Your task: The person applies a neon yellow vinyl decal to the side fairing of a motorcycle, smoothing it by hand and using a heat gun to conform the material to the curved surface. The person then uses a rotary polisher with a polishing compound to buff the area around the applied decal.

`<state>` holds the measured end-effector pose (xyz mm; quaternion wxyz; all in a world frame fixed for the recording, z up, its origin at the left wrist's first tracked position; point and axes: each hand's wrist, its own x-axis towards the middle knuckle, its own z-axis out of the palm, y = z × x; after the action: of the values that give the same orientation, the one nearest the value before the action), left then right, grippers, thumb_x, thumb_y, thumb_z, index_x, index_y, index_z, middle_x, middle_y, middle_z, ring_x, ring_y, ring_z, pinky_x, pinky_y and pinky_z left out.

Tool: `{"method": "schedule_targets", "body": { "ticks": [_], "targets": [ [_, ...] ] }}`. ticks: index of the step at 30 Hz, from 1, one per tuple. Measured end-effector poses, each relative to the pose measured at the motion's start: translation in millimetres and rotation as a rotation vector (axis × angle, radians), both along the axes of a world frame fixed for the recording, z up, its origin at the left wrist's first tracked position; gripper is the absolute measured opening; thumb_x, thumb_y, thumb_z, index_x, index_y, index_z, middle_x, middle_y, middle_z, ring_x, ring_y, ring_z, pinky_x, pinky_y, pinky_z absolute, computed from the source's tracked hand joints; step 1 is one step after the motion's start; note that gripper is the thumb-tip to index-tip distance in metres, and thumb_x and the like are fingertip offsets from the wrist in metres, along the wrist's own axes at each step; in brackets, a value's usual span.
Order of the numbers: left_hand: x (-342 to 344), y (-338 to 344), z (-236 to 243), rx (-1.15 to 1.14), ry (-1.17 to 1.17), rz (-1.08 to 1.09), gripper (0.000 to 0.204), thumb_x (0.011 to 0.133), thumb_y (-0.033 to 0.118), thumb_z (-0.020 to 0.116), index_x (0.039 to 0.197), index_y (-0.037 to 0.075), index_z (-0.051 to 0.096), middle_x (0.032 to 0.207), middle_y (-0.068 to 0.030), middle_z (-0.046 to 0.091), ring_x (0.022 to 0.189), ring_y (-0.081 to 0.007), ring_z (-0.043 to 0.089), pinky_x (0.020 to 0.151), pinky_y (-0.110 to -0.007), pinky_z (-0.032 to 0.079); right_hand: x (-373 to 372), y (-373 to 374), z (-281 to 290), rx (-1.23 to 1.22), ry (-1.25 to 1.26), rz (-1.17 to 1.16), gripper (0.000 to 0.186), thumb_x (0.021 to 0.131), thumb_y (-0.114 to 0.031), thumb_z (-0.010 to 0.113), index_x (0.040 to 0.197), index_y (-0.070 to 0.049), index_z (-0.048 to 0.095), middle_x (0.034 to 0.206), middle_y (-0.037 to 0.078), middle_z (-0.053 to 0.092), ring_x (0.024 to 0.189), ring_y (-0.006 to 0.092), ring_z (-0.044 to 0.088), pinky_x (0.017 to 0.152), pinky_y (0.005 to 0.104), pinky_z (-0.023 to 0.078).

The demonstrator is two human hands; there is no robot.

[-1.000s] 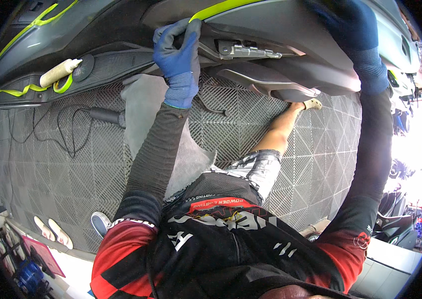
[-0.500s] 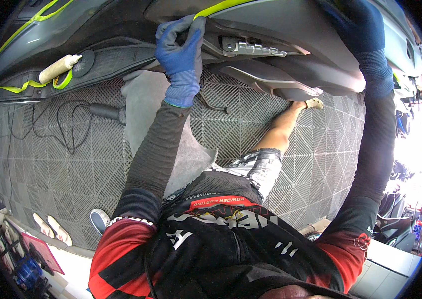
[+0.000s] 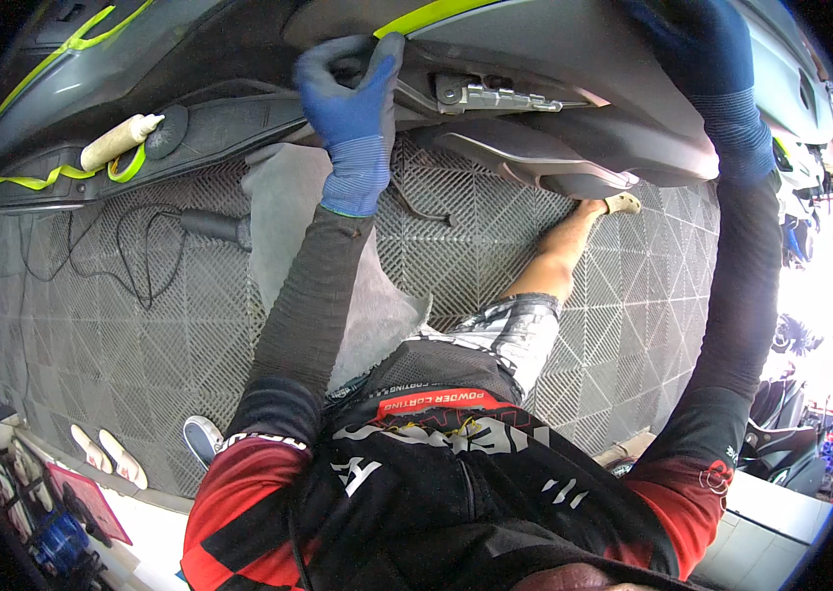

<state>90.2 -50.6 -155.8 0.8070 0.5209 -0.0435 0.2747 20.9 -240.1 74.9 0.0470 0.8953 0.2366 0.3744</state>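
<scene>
My left hand (image 3: 348, 103), in a blue and grey work glove, is raised to the grey panel (image 3: 554, 49) of a scooter-like vehicle. Thumb and forefinger are pinched on the end of a yellow-green tape strip (image 3: 441, 14), which runs along the panel's upper part. My right hand (image 3: 702, 49), also gloved, reaches to the panel's right end; its fingers are lost in shadow and at the picture's edge. Below the tape, a silver metal footpeg-like part (image 3: 500, 96) sits in a recess.
On the footboard (image 3: 239, 116) lie a cream squeeze bottle (image 3: 119, 143), a dark round pad (image 3: 168, 130) and a loose yellow-green strip (image 3: 28, 181). A corded dark tool (image 3: 212, 225) rests on the tiled floor (image 3: 476, 261). Grey cloth (image 3: 288, 212) hangs behind my left forearm. Sandals (image 3: 121, 459) stand lower left.
My left hand has shifted slightly left, still pinching the strip's end. The right hand stays at the panel's right side. The view has moved a little.
</scene>
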Motion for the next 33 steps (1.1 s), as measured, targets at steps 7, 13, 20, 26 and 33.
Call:
{"method": "schedule_targets", "body": {
  "ticks": [7,13,20,26,33],
  "targets": [
    [31.8,17.8,-19.8,0.155,0.042,-0.042,0.080,0.071,0.026,0.098,0.127,0.002,0.047,0.111,-0.0072,0.049,0.098,-0.0163,0.052,0.091,-0.028,0.047,-7.2,-9.1,16.3,-0.079,0.079,-0.159,0.022,0.089,-0.028,0.075,0.085,-0.009,0.064,0.071,0.016,0.062,0.064,0.0369,0.062,0.058,0.0435,0.047],
    [64.6,44.5,20.2,0.941,-0.416,0.644,0.123,0.056,0.074,0.090,0.145,0.008,0.036,0.130,-0.0165,0.036,0.122,-0.0319,0.038,0.105,-0.055,0.035,1.6,-10.4,20.5,-0.102,0.102,-0.068,0.023,0.091,-0.030,0.071,0.088,-0.009,0.062,0.071,0.017,0.062,0.067,0.0405,0.062,0.060,0.0485,0.048],
    [56.6,44.9,19.6,0.948,-0.192,0.485,0.138,0.052,0.082,0.084,0.158,0.015,0.024,0.161,-0.0272,0.015,0.152,-0.0508,0.006,0.120,-0.068,0.012,2.3,-17.7,17.8,-0.109,0.106,-0.067,0.024,0.092,-0.031,0.068,0.087,-0.009,0.061,0.071,0.019,0.062,0.068,0.0429,0.062,0.061,0.0516,0.047],
    [50.7,29.2,53.5,1.104,-0.239,0.480,0.139,0.059,0.078,0.084,0.161,0.008,0.021,0.162,-0.0350,0.015,0.153,-0.0506,0.007,0.122,-0.064,0.013,-2.5,-22.2,22.7,-0.185,0.048,-0.048,0.023,0.090,-0.030,0.066,0.084,-0.009,0.063,0.072,0.017,0.065,0.070,0.0422,0.065,0.066,0.0523,0.052],
    [56.9,39.3,52.2,1.151,-0.223,0.496,0.144,0.057,0.078,0.084,0.163,0.009,0.016,0.165,-0.0337,0.010,0.154,-0.0511,0.005,0.122,-0.064,0.013,-21.7,5.9,35.6,-0.288,0.148,-0.226,0.020,0.087,-0.028,0.067,0.090,-0.009,0.073,0.081,0.018,0.070,0.080,0.0401,0.070,0.073,0.0503,0.056]
  ]
}}
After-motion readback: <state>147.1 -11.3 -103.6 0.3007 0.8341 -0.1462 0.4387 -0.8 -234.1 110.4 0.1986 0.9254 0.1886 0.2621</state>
